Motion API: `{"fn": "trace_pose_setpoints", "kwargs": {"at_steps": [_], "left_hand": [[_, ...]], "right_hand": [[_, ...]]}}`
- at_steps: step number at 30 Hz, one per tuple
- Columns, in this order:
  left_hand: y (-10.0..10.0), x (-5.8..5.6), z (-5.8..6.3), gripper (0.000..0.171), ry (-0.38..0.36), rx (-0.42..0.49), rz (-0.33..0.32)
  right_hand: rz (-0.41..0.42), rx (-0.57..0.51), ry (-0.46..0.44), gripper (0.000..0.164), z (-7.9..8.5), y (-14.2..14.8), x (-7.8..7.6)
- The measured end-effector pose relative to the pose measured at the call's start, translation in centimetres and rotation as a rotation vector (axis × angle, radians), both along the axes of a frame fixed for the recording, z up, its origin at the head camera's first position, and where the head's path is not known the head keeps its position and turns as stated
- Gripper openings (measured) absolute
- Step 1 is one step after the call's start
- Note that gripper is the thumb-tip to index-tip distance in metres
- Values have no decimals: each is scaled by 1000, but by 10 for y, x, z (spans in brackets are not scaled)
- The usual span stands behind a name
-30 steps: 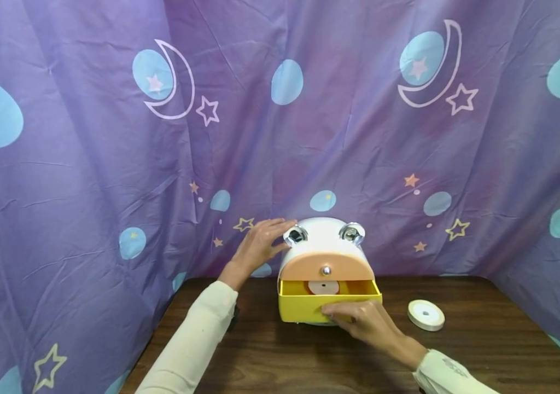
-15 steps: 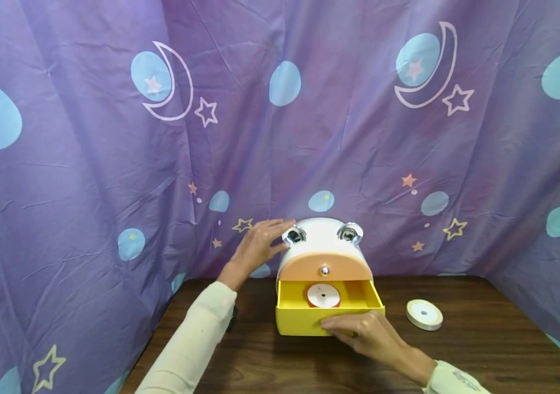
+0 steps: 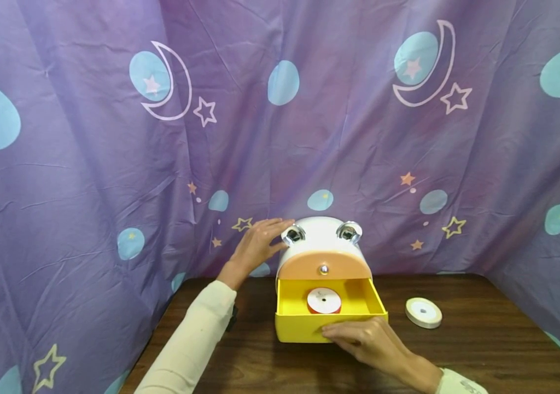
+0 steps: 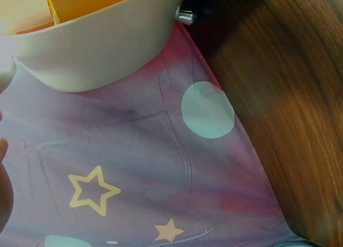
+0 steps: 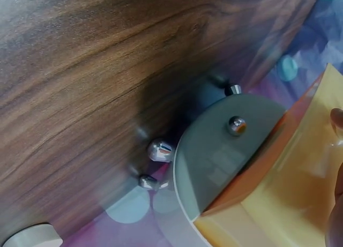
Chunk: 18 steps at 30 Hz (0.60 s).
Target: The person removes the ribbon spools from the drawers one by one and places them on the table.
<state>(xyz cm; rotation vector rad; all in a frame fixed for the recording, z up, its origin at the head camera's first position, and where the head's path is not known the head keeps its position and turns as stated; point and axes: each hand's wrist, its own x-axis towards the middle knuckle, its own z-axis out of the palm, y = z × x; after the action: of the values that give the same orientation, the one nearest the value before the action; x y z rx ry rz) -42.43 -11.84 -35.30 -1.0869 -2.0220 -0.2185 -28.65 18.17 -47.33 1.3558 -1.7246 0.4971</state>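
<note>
A white animal-shaped box [image 3: 320,232] with chrome eyes stands at the back of the table, its yellow drawer [image 3: 290,328] pulled out. Inside the drawer lies a spool of red ribbon [image 3: 324,300] with a white face. My left hand [image 3: 259,241] touches the box beside its left eye, thumb and fingers spread around that eye. At the middle of the drawer front, my right hand [image 3: 373,342] pinches what looks like a knob, mostly hidden by the fingers. Finger edges [image 5: 337,204] show beside the drawer in the right wrist view.
A white ribbon spool [image 3: 424,313] lies on the dark wooden table [image 3: 486,328], right of the box. Above the drawer is an orange front with a silver knob [image 3: 324,270]. Metal feet [image 5: 161,150] carry the box. A purple patterned curtain [image 3: 240,137] hangs close behind.
My right hand has drawn the yellow drawer further out toward me, and more of the red ribbon spool shows. The left hand has stayed beside the eye.
</note>
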Motion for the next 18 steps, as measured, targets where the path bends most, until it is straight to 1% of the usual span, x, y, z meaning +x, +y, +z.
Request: {"fn": "trace_pose_setpoints", "kwargs": {"at_steps": [5,10,14,18], "left_hand": [[0,-1,-1,64,4,2,-2],[0,-2,-1,64,-1,4,-15],[0,-2,-1,64,-10,2,-9],[-1,-2,-1,64,-15,3,-4]], "right_hand": [[15,-2,-10,15,0,0,2],[9,-1,14,16,0,-2,4],[4,-7,17,21,0,-2,5],[6,-16,6,21,-2,-3,6]]}}
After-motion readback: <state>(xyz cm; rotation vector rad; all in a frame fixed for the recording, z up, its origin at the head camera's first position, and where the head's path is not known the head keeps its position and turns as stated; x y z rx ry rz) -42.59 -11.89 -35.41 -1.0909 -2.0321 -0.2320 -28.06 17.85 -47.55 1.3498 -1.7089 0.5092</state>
